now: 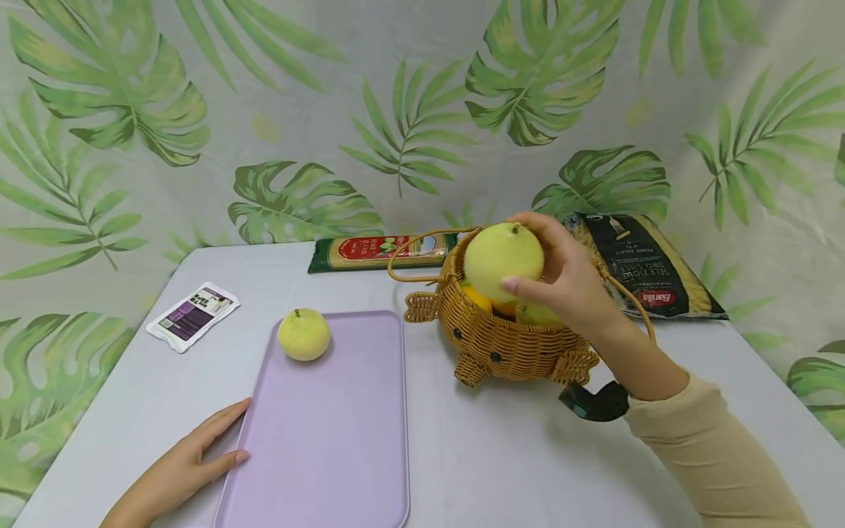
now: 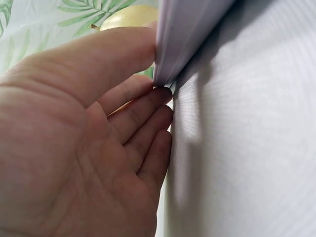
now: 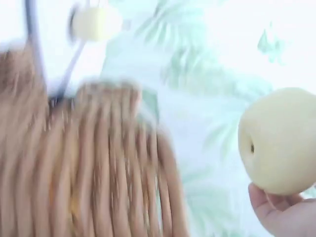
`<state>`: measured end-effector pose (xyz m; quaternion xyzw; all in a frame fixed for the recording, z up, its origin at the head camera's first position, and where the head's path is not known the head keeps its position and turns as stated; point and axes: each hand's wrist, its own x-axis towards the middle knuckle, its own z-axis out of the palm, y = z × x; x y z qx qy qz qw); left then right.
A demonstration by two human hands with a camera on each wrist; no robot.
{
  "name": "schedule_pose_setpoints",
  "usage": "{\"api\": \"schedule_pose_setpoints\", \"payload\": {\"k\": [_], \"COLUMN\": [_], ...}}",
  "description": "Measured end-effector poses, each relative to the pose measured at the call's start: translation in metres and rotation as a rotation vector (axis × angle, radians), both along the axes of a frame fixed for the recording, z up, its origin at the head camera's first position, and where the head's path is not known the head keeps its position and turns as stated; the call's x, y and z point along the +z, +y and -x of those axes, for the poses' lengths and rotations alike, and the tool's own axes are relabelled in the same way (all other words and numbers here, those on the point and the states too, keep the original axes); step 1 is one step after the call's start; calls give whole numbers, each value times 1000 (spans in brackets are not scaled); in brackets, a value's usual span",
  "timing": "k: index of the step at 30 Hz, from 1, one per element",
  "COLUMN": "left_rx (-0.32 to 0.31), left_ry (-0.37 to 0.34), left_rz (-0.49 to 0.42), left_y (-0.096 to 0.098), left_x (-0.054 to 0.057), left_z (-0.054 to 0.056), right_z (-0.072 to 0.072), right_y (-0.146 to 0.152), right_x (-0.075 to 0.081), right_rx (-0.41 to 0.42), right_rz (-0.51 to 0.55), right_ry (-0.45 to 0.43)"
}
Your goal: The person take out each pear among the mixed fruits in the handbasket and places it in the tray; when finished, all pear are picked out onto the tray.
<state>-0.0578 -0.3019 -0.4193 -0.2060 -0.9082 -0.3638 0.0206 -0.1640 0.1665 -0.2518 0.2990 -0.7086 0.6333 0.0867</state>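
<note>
My right hand (image 1: pixel 576 282) grips a round yellow-green pear (image 1: pixel 496 258) just over the opening of a woven wicker basket (image 1: pixel 508 352) with an animal face. In the right wrist view the same pear (image 3: pixel 281 140) rests against the fingers, its stem end turned to the left. Inside the basket lie orange fruit (image 1: pixel 478 298) and another pear (image 1: pixel 536 314), partly hidden by the hand. On the lilac tray (image 1: pixel 330 433) a second pear (image 1: pixel 304 335) sits at the far left corner. My left hand (image 1: pixel 181 469) touches the tray's left edge with fairly straight fingers and thumb.
Behind the basket lie a green and red packet (image 1: pixel 383 251) and a black bag of penne (image 1: pixel 650 268). A white and purple sachet (image 1: pixel 194 317) is left of the tray. The basket's handles (image 1: pixel 396 268) stick out at both sides. A leaf-patterned cloth hangs behind the table.
</note>
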Motion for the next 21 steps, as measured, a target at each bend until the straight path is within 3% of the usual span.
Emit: {"api": "schedule_pose_setpoints", "payload": {"k": [6, 11, 16, 21], "left_rx": [-1, -8, -5, 3], "left_ry": [5, 6, 7, 8], "left_rz": [1, -2, 2, 9], "left_y": [1, 1, 1, 0], "left_x": [1, 1, 1, 0], "left_z": [0, 1, 1, 1], "right_z": [-7, -7, 2, 15], "right_y": [-58, -105, -138, -159], "right_x": [-17, -40, -71, -103], "right_rx": [95, 140, 101, 4], "right_rz": [24, 34, -8, -67], "right_ry": [-5, -95, -224, -276]}}
